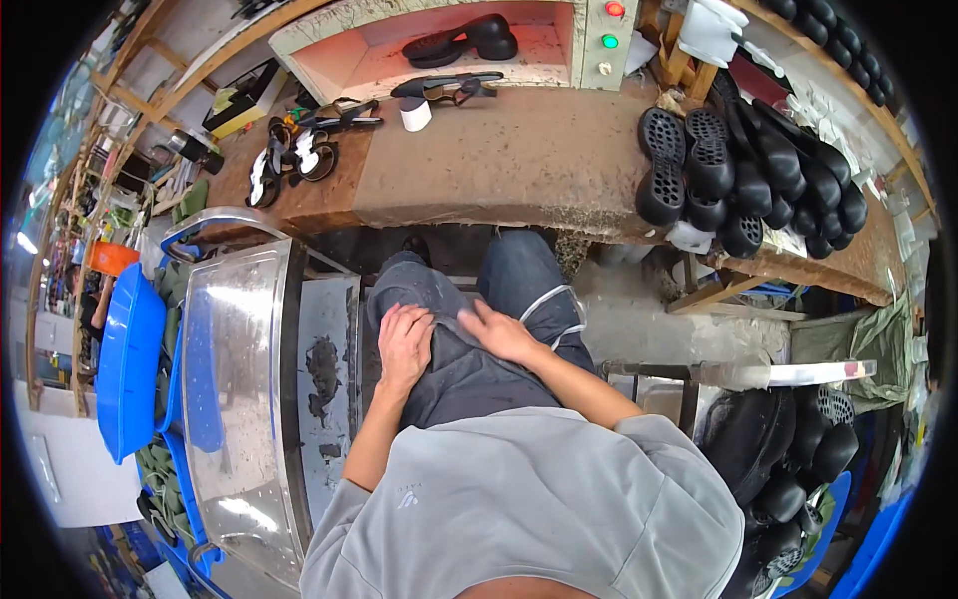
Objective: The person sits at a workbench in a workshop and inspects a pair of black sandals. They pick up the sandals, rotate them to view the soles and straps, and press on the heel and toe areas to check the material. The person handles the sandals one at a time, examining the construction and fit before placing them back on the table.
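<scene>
My left hand rests on my left thigh, its fingers laid along the dark grey trousers. Close by, my right hand lies across the same cloth, fingers stretched toward the left one. Neither hand holds anything. On the brown workbench ahead are sandal uppers and black sandals, with a white roll beside them. A pair of black shoe soles sits inside the red-lit heating box at the back.
Many black soles are heaped at the bench's right. More soles lie at my right side. A metal-framed cart stands at my left, beyond it a blue basin. A green button sits on the box's panel.
</scene>
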A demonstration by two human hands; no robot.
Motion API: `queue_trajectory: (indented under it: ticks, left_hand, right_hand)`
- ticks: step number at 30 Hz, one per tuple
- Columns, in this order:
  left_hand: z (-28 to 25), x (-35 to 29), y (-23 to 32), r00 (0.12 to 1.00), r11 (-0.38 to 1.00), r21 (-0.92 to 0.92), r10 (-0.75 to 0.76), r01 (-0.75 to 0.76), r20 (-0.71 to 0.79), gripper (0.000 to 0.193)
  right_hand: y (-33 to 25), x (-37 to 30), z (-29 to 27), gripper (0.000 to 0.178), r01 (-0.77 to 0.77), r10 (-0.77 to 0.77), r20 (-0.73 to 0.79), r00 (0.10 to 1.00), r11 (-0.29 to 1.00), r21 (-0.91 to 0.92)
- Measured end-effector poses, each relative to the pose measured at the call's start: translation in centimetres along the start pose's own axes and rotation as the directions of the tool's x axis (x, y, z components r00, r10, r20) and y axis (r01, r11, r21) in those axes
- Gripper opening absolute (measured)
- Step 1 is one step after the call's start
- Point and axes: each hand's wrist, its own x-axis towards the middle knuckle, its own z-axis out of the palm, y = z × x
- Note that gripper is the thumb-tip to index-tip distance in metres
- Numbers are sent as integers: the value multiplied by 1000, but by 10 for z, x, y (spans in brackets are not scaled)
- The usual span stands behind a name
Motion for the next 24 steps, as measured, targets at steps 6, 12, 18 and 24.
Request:
queue_trajectory:
  ticks: [6, 12, 18, 24]
  left_hand:
    - [2, 55, 0, 971, 994, -105, -24, -1, -238, 23]
    - [37, 134, 22, 978, 967, -176, 198, -186, 59, 29]
    - [58, 111, -6, 936, 996, -14, -73, 83, 346, 38]
    - [38, 67, -10, 841, 899, -168, -293, 404, 455, 40]
  right_hand:
    - [-7, 59, -30, 44, -563, 4, 592, 806, 314, 764]
    - [27, 58, -111, 26, -248, -33, 270, 962, 293, 923]
    - [87, 31, -132, 38, -442, 514, 92, 853, 615, 654]
    - [137, 40, -83, 53, -298, 420, -35, 907, 698, 651]
